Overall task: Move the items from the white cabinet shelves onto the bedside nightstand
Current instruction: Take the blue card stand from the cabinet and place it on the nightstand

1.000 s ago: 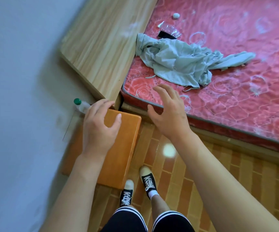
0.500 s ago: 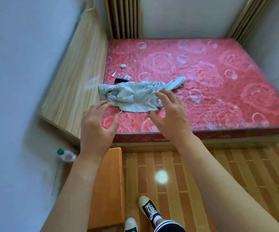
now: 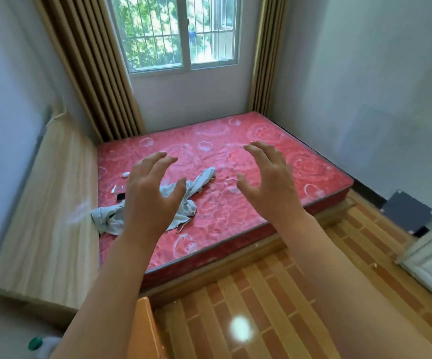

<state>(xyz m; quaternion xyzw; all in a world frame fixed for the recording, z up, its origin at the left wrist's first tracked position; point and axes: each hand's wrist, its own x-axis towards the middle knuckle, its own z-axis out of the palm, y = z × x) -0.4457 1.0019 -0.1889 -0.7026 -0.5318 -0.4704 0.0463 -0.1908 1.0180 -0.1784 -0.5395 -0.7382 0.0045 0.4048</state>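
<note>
Left hand [image 3: 150,200]: I see it raised over the mattress [image 3: 248,203], fingers spread, holding nothing.
Right hand [image 3: 270,182]: same, empty.
Nightstand [image 3: 142,330]: below the mattress's near edge.

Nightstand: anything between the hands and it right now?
Nothing visible. Both the left hand and right hand are raised, empty, over the mattress. Only a corner of the orange nightstand shows, bottom edge, partly behind the left forearm. The cabinet items aren't identifiable in this view.
</note>
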